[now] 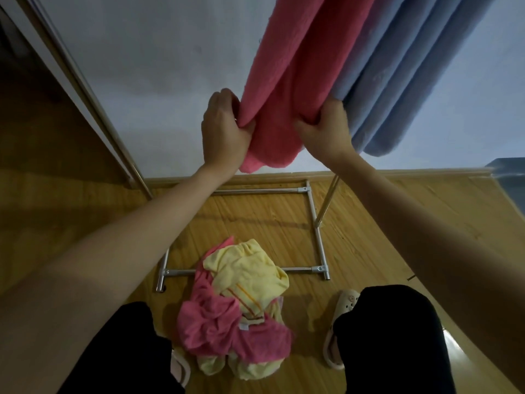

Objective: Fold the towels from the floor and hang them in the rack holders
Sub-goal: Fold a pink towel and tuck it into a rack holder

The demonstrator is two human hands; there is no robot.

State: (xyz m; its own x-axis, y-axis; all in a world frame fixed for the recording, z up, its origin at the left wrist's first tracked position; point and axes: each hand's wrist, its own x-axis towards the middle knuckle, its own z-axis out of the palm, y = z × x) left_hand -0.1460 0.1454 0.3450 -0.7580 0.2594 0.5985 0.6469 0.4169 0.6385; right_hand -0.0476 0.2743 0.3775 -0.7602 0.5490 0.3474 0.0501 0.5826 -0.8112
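A folded pink towel (292,66) hangs down from above the frame, next to blue towels (403,69) on its right. My left hand (224,129) grips the pink towel's left lower edge. My right hand (326,126) grips its right lower edge, close against the blue towels. On the floor between my legs lies a heap of pink towels (227,328) and yellow towels (247,271). The bar that carries the hanging towels is out of view.
The rack's metal base frame (315,220) lies on the wooden floor (397,223), with an upright pole (329,197) near the white wall (170,81). A door frame (93,109) stands at left. My slippered feet (341,314) flank the heap.
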